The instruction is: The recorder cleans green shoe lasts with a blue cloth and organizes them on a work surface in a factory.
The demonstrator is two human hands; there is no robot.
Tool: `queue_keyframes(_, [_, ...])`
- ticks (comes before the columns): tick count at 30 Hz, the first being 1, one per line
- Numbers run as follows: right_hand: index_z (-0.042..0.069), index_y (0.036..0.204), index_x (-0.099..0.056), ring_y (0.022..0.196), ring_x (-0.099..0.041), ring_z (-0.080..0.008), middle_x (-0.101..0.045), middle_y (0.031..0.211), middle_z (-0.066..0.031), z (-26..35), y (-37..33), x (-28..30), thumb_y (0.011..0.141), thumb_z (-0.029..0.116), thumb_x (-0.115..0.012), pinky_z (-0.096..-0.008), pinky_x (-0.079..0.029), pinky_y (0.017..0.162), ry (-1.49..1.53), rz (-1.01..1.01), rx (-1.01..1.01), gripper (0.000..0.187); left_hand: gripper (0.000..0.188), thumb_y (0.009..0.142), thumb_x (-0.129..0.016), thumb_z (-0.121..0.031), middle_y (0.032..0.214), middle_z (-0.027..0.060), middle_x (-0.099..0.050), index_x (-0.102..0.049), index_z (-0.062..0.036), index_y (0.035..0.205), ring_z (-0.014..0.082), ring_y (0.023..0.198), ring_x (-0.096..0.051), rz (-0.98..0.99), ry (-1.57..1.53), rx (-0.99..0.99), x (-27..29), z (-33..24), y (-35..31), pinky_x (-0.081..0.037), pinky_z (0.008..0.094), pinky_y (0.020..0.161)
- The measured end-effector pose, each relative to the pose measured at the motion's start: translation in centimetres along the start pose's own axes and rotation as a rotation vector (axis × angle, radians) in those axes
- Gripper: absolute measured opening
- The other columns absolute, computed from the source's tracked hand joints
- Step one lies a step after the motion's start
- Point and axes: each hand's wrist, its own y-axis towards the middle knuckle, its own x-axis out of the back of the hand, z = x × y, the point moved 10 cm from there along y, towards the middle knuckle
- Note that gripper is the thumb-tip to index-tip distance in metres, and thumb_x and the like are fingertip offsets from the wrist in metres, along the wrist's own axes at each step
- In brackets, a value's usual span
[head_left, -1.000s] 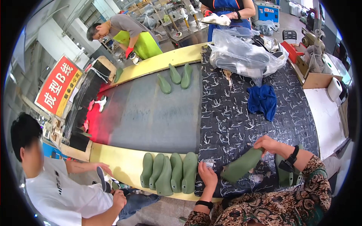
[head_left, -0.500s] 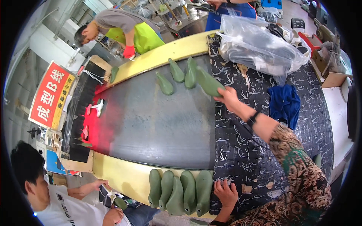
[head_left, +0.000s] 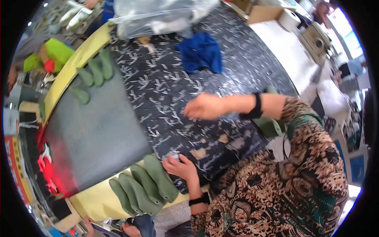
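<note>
My right hand [head_left: 205,106] is over the black, white-scuffed mat [head_left: 173,93], away from the shoe lasts. Its fingers are smeared by motion, and no last shows in it. Palm down, my left hand [head_left: 181,168] rests at the mat's near edge with fingers spread. A small whitish bit shows by its fingertips; I cannot make out what it is. Beside that hand, several green shoe lasts [head_left: 160,179] lie in a row on the yellow ledge [head_left: 92,197]. Across the grey belt [head_left: 98,130], more green lasts [head_left: 96,72] lie near the far yellow rail.
A blue cloth [head_left: 201,53] and a clear plastic bag of things [head_left: 158,19] lie on the mat's far part. Another green last [head_left: 268,126] shows under my right forearm. Co-workers are at the far left, by a lime apron [head_left: 57,53], and at the lower left.
My right hand has let go of a green last, now on the belt's far side, and has come back over the mat. The view has swung right. My left hand stays by the row of lasts.
</note>
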Motion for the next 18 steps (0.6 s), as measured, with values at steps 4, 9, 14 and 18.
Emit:
queue_keyframes(4, [0.001,0.102,-0.059,0.074,-0.061,-0.0253,-0.063,0.084,-0.0155,-8.7,-17.0,12.5,0.082,0.015,-0.055,-0.0339,-0.048,0.068,-0.242,-0.376,-0.549,0.024,0.036,0.083,-0.057,-0.020,0.119,0.0224,-0.040,-0.045,-0.0020,0.112,0.0389,0.114,-0.038,-0.015,0.019,-0.076,-1.4,-0.7,0.6,-0.031,0.0504,0.093])
queue_keyframes(9, [-0.011,0.113,-0.047,0.060,-0.064,-0.0296,-0.062,0.085,-0.0249,-14.6,-35.2,8.1,0.079,0.056,-0.056,-0.0386,-0.052,0.060,-0.315,-0.040,-1.054,0.076,0.037,0.080,-0.058,-0.018,0.120,0.0236,-0.040,-0.047,-0.0007,0.111,0.0392,0.113,-0.039,0.009,0.006,-0.050,-1.7,0.1,-0.5,-0.031,0.0506,0.092])
queue_keyframes(14, [-0.025,0.114,-0.028,0.061,-0.064,-0.0321,-0.058,0.088,-0.0321,-14.7,-36.1,3.8,0.079,0.041,-0.062,-0.0353,-0.054,0.047,-0.089,-0.157,-1.021,0.082,0.040,0.082,-0.058,-0.018,0.119,0.0256,-0.045,-0.048,0.0044,0.113,0.0399,0.112,-0.042,0.254,-0.497,-0.227,-0.7,-11.4,-1.2,-0.032,0.0479,0.096])
queue_keyframes(18, [-0.028,0.104,-0.030,0.060,-0.064,-0.0333,-0.057,0.089,-0.0358,-15.0,-30.3,1.2,0.080,0.025,-0.057,-0.0362,-0.054,0.045,-0.171,-0.062,-0.810,0.064,0.047,0.085,-0.055,-0.022,0.125,0.0270,-0.043,-0.043,0.0054,0.121,0.0386,0.120,-0.039,0.669,-0.701,-0.372,-2.7,-22.1,-5.8,-0.031,0.0402,0.101])
